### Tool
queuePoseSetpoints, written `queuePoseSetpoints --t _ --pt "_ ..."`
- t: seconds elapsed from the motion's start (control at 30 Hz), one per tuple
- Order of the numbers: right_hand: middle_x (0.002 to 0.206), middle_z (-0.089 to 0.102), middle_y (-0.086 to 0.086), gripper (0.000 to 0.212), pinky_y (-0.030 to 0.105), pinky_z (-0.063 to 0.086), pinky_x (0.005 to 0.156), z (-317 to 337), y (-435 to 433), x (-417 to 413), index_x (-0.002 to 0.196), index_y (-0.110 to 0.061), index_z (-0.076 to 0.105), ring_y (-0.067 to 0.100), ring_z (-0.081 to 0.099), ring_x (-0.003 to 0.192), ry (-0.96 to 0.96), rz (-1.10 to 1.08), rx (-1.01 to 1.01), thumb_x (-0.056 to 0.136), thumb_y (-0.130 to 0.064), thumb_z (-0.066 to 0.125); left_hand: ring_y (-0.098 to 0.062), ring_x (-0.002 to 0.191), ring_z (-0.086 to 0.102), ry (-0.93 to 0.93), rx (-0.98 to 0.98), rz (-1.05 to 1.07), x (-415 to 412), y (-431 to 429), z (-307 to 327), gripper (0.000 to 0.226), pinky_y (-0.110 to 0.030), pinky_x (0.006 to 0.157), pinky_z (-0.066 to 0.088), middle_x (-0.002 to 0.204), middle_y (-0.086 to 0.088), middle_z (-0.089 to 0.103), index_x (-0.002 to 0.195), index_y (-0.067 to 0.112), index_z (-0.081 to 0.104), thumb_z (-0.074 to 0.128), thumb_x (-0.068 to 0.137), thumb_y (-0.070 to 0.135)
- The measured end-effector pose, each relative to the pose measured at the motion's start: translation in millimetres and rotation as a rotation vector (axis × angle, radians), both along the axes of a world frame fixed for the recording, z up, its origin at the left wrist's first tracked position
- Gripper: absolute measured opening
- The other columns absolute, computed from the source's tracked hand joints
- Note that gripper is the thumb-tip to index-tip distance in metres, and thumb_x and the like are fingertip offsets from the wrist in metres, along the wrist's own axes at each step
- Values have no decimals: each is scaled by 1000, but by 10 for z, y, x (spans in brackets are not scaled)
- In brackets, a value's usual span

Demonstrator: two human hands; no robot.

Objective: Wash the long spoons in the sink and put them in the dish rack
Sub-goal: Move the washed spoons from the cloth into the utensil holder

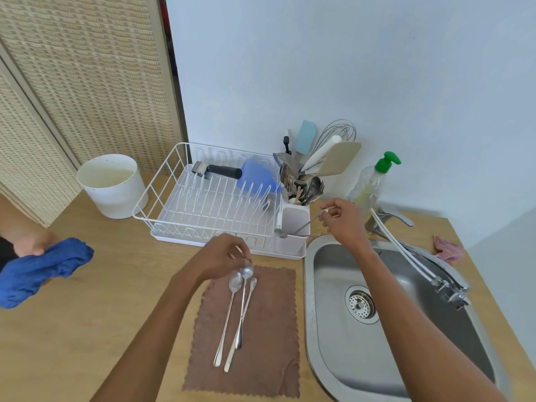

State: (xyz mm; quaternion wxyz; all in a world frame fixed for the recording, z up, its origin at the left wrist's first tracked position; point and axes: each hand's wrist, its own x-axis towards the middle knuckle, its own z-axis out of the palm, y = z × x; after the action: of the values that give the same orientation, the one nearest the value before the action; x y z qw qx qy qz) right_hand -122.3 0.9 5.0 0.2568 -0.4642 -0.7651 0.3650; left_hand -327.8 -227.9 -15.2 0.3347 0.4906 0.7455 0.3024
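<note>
Head view: light wood table point(116, 329), pale blue wall behind, woven screen upper left. Steel sink point(327, 329) lower right, white wire dish rack point(185, 204) centre, brown cloth point(266, 343) below it. Three long spoons point(229, 314), shiny metal with thin handles, lie side by side on the cloth, bowls pointing up-frame. Left hand point(223, 256) pinches the bowl of the middle spoon point(243, 309). Right hand point(345, 221) grips a fourth long spoon point(298, 227) by the handle, bowl end just in front of the rack's white cutlery holder point(293, 245).
</note>
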Motion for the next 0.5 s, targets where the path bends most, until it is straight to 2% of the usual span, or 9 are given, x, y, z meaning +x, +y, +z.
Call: queuePoseSetpoints --t 0.17,0.3,0.43,0.5 --pt "76 73 3 13 35 55 71 25 -46 8 99 -12 67 16 65 66 12 -9 -51 92 -5 58 -12 77 72 -36 246 69 -132 -16 635 20 -27 60 61 89 7 77 104 20 78 69 91 8" --pt "77 73 2 13 30 55 67 21 -44 43 100 -12 68 15 66 68 23 -4 -67 94 -7 58 -16 72 74 -52 434 231 -253 81 1073 17 -29 61 61 86 -3 76 103 15 78 69 91 7" --pt "78 73 2 13 20 49 61 46 -59 47 99 -13 67 11 65 69 28 7 -74 94 -6 57 -20 67 75 -78 517 340 -298 304 1302 23 -31 65 62 84 -8 76 106 16 77 68 87 6" --pt "78 72 3 13 19 48 61 56 -64 43 99 -11 68 12 65 69 35 9 -77 94 -5 57 -19 64 75 -61 513 383 -288 456 1328 23 -34 70 63 82 -7 75 100 19 79 67 84 8"
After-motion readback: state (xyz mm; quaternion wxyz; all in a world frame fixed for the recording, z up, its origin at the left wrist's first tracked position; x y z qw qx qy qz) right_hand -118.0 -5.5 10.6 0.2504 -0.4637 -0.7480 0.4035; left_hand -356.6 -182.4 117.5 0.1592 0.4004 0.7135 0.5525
